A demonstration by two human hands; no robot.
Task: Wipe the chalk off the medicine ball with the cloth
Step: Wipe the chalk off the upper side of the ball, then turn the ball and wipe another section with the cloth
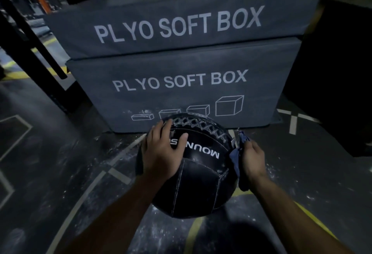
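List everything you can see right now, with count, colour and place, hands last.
medicine ball: one, black with white lettering and stitching, on the floor in front of the boxes
cloth: one, dark blue, against the ball's right side
plyo soft boxes: two, grey with white print, stacked behind the ball
floor: dark, white and yellow lines, scattered white chalk dust
rack frame: black, far left
left hand: one, fingers spread flat on top of the ball
right hand: one, gripping the cloth beside the ball
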